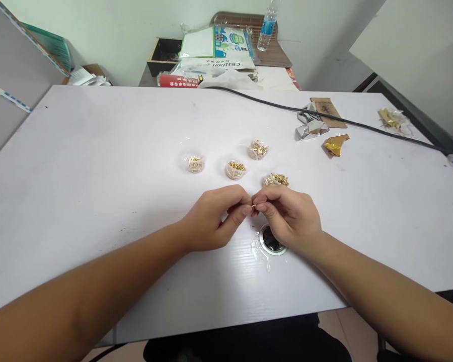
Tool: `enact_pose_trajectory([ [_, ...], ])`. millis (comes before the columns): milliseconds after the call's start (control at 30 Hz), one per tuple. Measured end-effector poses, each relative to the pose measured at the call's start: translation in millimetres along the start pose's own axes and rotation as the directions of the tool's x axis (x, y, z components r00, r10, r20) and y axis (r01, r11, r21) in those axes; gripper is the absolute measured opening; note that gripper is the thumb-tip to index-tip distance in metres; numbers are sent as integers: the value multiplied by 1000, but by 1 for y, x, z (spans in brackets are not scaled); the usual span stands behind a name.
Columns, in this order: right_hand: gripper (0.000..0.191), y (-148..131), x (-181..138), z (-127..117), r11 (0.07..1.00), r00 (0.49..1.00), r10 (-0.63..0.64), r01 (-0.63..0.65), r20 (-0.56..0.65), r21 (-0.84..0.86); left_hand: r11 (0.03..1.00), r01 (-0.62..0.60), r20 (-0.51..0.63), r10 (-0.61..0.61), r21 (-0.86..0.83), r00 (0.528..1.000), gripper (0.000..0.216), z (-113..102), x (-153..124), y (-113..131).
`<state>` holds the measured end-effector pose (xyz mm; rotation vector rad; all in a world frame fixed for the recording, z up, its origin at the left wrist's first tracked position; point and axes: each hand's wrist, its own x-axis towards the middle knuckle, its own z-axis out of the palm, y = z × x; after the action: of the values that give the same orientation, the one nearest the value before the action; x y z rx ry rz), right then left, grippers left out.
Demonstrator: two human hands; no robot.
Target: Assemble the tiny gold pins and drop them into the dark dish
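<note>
My left hand (221, 217) and my right hand (292, 211) meet fingertip to fingertip above the table. Pinched between them is a tiny gold-coloured metal pin (253, 206), gripped by the thumb and fingers of both hands. Just behind my right hand, partly hidden by it, stands a small clear cup of gold pins (277, 179). Farther back are three more such cups: a left cup (195, 164), a middle cup (236, 170) and a rear cup (258, 150), each holding small gold pieces. Under my right wrist a round dark metal-rimmed hole (272, 240) shows in part.
A black cable (272, 104) crosses the back right of the white table (109, 166). Near it lie silver foil (312, 129), gold foil (335, 145), brown card (327, 111) and a clear bag (394, 120). Beyond the back edge stand a water bottle (267, 27) and a black box (165, 55).
</note>
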<state>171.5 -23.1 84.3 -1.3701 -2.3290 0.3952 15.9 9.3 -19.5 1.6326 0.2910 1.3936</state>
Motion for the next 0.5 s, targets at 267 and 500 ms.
enact_pose_trajectory([
  [267,21,3,3,-3,974,977,-213,211,-17,-78,887,287,171,-240,-360,956,24,-4,4,8],
  [500,30,2,1,-3,970,971,-235,232,-42,-71,824,341,214,-271,-453,938,27,-3,4,10],
])
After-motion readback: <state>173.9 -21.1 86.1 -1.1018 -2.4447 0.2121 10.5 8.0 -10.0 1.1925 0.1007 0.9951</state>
